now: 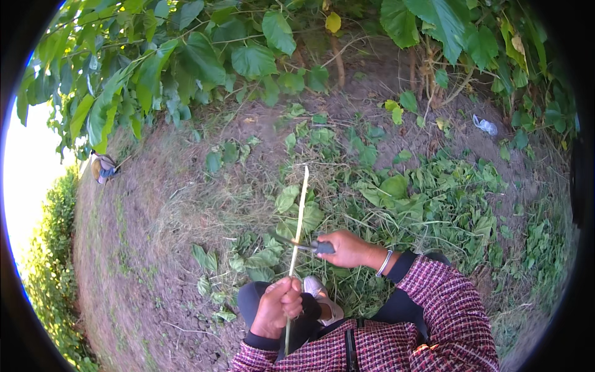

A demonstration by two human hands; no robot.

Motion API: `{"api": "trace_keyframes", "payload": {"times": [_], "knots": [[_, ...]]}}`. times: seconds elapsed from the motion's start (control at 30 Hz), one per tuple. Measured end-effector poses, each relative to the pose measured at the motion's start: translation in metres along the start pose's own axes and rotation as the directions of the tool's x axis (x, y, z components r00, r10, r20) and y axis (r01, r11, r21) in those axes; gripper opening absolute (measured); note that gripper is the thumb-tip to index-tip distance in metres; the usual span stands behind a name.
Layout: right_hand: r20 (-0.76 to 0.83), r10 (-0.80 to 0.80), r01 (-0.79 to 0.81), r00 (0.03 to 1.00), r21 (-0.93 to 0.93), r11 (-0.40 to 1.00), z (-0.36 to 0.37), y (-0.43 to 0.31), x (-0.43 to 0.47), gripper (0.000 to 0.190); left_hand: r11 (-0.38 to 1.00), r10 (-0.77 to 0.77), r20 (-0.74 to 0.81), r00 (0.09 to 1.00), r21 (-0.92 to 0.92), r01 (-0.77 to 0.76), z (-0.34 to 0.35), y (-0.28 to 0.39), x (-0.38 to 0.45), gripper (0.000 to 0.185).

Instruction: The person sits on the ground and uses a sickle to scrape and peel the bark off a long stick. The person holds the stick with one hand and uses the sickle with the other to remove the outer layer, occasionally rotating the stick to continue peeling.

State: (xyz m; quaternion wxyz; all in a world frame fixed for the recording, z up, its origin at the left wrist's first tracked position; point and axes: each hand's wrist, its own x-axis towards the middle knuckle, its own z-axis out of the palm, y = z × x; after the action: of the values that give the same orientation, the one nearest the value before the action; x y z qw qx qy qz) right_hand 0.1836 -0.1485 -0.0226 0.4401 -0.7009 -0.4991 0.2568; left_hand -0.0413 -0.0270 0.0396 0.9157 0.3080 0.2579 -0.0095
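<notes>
My left hand (280, 304) grips the lower part of a thin peeled stick (300, 216), pale along its upper length and greenish below my fist. The stick rises away from me, slightly tilted, to a pointed tip. In my right hand (346, 249) is the dark handle of a sickle or curved knife (304, 246). Its blade crosses the stick above my left hand and reaches to the left. Whether the edge touches the wood or lies just in front, I cannot tell. My fingers hide part of the handle and part of the stick.
Cut leaves (432, 204) and dry grass (200, 209) cover the soil around me. Leafy bushes (204, 60) overhang the far side. A crumpled clear plastic piece (485, 125) lies at the right. Farther off at the left is a person (103, 167). My shoe (323, 297) shows below.
</notes>
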Motion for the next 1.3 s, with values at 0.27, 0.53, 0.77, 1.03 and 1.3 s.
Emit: {"api": "trace_keyframes", "payload": {"times": [0.27, 0.53, 0.77, 1.03, 1.3], "knots": [[-0.083, 0.064, -0.068, 0.994, -0.051, 0.996, -0.008, 0.016, 0.006, 0.026, 1.000, -0.021, -0.001, 1.000, 0.022, 0.021, 0.001, 0.000, 0.002, 0.024], [-0.353, 0.103, -0.120, 0.930, -0.026, 0.992, -0.048, 0.025, 0.016, 0.020, 0.997, -0.069, 0.034, 0.997, 0.018, 0.069, 0.002, -0.001, -0.012, 0.023], [-0.044, 0.057, -0.058, 0.997, -0.040, 0.997, 0.001, 0.005, 0.004, 0.024, 0.997, -0.027, 0.032, 0.999, -0.067, 0.029, -0.025, -0.015, 0.003, 0.024], [-0.045, 0.002, -0.004, 0.999, -0.047, 0.999, 0.000, -0.002, -0.003, 0.014, 0.994, 0.037, 0.005, 0.999, 0.103, -0.038, -0.001, -0.002, 0.010, 0.026], [0.031, 0.002, 0.003, 1.000, -0.147, 0.989, 0.004, -0.011, 0.000, 0.017, 0.965, 0.105, -0.124, 0.987, 0.252, -0.071, 0.005, -0.001, 0.004, 0.027]]}}
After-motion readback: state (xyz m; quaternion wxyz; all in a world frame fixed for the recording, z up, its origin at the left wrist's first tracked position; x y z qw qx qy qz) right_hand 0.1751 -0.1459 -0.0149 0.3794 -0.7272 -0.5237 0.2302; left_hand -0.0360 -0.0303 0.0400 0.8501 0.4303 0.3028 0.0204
